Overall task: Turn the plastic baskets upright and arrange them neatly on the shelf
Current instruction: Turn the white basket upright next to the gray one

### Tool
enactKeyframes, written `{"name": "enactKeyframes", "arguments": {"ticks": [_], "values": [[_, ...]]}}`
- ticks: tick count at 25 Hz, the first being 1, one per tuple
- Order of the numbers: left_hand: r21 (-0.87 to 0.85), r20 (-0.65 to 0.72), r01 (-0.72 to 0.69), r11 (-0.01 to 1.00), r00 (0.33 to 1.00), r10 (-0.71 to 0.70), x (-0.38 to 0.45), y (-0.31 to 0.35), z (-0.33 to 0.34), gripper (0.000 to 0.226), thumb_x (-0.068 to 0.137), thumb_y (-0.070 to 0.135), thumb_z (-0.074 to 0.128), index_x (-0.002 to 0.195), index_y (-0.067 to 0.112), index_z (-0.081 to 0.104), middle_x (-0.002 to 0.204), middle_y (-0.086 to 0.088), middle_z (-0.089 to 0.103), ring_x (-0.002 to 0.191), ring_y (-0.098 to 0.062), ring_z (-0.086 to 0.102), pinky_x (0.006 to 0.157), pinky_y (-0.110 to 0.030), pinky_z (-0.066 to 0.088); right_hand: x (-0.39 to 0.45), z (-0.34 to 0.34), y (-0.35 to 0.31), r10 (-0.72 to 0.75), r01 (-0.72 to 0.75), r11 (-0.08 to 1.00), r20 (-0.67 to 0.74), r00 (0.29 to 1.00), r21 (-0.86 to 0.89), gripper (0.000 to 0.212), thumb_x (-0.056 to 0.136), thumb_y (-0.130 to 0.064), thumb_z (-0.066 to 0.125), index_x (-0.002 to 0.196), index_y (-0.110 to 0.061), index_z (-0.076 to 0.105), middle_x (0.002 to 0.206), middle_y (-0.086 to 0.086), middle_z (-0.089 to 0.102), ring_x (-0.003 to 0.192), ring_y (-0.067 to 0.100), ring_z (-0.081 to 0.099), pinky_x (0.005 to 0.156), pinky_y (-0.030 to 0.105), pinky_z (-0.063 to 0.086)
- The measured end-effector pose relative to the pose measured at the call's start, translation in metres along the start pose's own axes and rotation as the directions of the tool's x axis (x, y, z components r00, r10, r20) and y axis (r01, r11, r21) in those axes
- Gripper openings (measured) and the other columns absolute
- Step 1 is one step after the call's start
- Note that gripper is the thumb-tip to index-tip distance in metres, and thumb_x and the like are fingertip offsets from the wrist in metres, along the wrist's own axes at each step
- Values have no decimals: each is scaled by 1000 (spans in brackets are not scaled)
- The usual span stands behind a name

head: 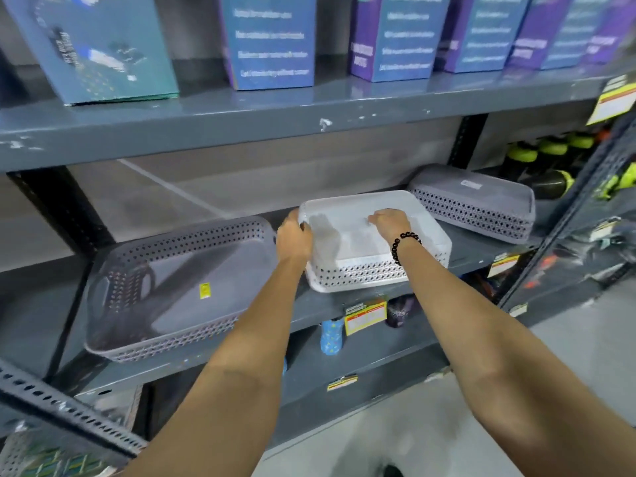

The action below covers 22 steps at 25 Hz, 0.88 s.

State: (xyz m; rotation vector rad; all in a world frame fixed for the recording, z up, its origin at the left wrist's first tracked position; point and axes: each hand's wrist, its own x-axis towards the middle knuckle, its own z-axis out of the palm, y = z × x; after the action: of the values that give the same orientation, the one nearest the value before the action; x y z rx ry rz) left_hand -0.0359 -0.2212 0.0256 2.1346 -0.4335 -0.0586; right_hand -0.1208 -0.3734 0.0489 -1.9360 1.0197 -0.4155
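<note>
Three plastic baskets sit on the grey middle shelf. A large grey basket at the left stands upright with a yellow sticker inside. The white basket in the middle lies upside down, bottom up. My left hand grips its left edge. My right hand, with a black bead bracelet on the wrist, rests on its flat bottom, fingers curled. A second grey basket at the right also lies upside down, apart from both hands.
Blue and purple boxes line the shelf above. Black bottles with neon green caps stand at the far right. A blue patterned bottle and price tags sit on the lower shelf. Perforated metal uprights frame both sides.
</note>
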Motion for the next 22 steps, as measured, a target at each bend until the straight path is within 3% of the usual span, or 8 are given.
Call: {"name": "enactKeyframes", "arguments": {"ticks": [2,5,8,11,13,17,20,22], "values": [[24,8,50,998,999,-50,14,17,31,46,97,15,41,142,7,39,136,-21,54,121,-37,55,97,-39,45,27,-25,14,-6,5,1000,-54,999,-26,20,87,-10,54,89,8,64,106,28,61,102,31,59,85,32,47],[100,-2,242,965,970,-243,35,30,68,51,98,24,38,142,0,32,146,-22,40,133,-38,40,108,-46,37,63,-59,34,17,-22,995,-54,998,-93,33,91,-14,50,121,-2,55,122,22,55,116,30,54,90,31,44],[120,-37,489,864,872,-488,52,33,89,61,96,36,36,145,1,27,152,-19,31,138,-37,33,112,-50,30,97,-81,50,55,-53,976,2,998,-210,12,90,-12,48,101,-7,50,103,20,53,107,31,58,75,29,42],[72,-38,623,779,782,-622,58,32,91,60,97,43,30,140,2,39,145,-17,44,130,-33,47,107,-43,39,116,-84,53,140,-89,951,157,978,-295,41,93,-16,50,129,2,46,132,22,53,123,32,52,97,35,45],[88,-33,639,765,769,-638,59,30,92,60,99,42,24,136,0,46,140,-17,51,124,-32,53,101,-39,42,122,-83,54,164,-90,946,222,961,-310,51,94,-20,50,136,6,39,142,20,46,129,31,48,105,35,41],[-7,-77,657,754,751,-655,55,31,91,65,97,48,23,136,1,45,140,-19,50,125,-35,51,101,-40,43,129,-83,48,210,-152,960,244,947,-235,64,92,-34,52,142,2,32,147,17,40,131,30,46,105,33,40],[-167,-136,607,777,766,-628,54,37,84,70,95,55,24,138,3,42,140,-19,49,125,-36,50,103,-45,43,128,-85,36,225,-229,973,192,955,-2,76,88,-49,52,144,-3,30,151,14,35,134,29,42,108,36,36],[-378,-264,441,814,791,-551,53,46,69,62,97,50,28,134,4,45,136,-18,53,123,-35,51,102,-42,40,132,-90,28,225,-244,928,97,970,283,75,89,-55,45,142,-4,34,149,14,37,132,28,43,106,38,37]]}}
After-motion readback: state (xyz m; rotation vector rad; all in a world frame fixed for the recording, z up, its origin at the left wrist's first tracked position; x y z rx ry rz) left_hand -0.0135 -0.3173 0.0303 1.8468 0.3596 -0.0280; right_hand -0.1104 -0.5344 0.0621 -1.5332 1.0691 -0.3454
